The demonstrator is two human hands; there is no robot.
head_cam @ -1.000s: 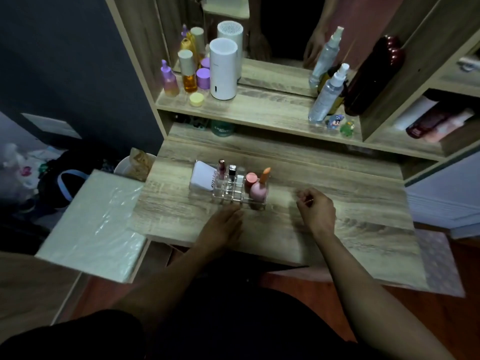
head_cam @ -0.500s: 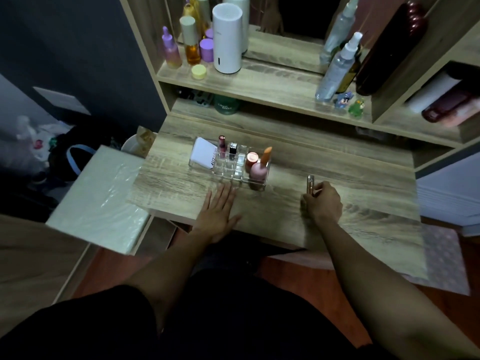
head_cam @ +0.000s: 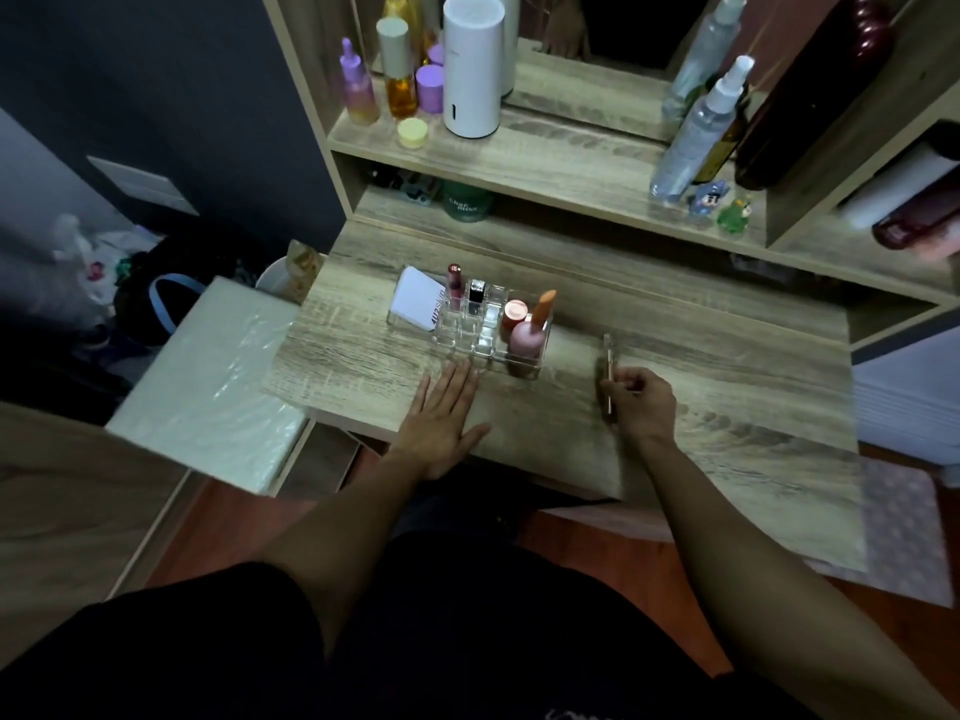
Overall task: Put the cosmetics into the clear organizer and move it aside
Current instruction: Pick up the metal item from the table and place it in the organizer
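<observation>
The clear organizer [head_cam: 487,339] stands on the wooden desk [head_cam: 701,366]. In it are a white compact [head_cam: 415,305], a dark red lipstick [head_cam: 454,285], a black-capped tube [head_cam: 475,297], a coral-lidded pot [head_cam: 514,314] and a pink bottle with an orange cap [head_cam: 530,335]. My left hand [head_cam: 441,415] lies flat on the desk just in front of the organizer, fingers spread, holding nothing. To the right of the organizer, my right hand [head_cam: 641,402] pinches a thin gold-coloured stick [head_cam: 609,368], which points away from me.
A shelf [head_cam: 545,163] above the desk carries a white cylinder [head_cam: 471,65], purple and amber bottles at the left, and spray bottles [head_cam: 696,129] at the right. A mirror stands behind. A white plastic-wrapped stool [head_cam: 208,387] sits left of the desk, bags beyond it.
My left hand has flattened on the desk with its fingers spread. My right hand has lifted the thin stick from the desk surface and holds it out. The view has tilted lower.
</observation>
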